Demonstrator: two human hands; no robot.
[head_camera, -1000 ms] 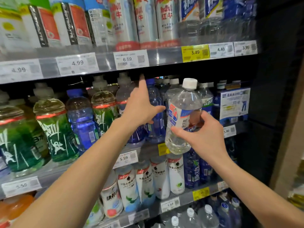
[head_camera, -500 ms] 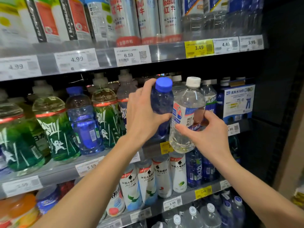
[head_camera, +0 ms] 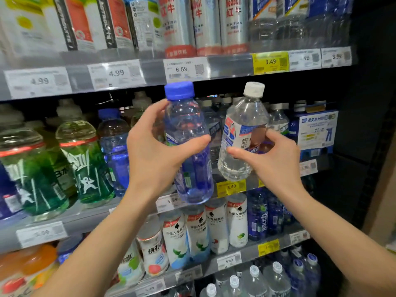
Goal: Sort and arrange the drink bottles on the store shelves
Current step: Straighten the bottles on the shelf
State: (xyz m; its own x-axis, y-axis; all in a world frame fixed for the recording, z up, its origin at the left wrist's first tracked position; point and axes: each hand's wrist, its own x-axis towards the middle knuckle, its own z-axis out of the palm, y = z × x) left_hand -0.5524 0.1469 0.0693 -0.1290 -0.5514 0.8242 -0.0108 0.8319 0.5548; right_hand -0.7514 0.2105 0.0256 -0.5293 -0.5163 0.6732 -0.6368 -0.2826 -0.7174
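Store shelves [head_camera: 214,67] packed with drinks fill the view, each tier fronted by a strip of price tags [head_camera: 184,68]. A second ago the left hand [head_camera: 150,153] was reaching empty into the middle tier; half a second ago it had closed on the blue bottle [head_camera: 188,146] while that bottle stood back among its neighbours; now the bottle is out in front of the shelf edge, lifted so its blue cap sits level with the price strip above, the left fingers [head_camera: 192,140] wrapped round its waist. The right hand [head_camera: 276,161] grips the clear bottle [head_camera: 242,136] with the white cap much as it did before, thumb across the label, a little higher than earlier and just beside the blue one without touching it. That suggests a swap is under way: the blue bottle has probably left a slot the clear one could take, or the reverse. Room is tight. The underside of the upper shelf lies close above both caps, and the rows of green bottles [head_camera: 85,163] at left and a blue carton [head_camera: 315,129] at right hem in the gap, so either bottle would likely need to go in low and straight. Free space lies toward the viewer, in front of the shelving.
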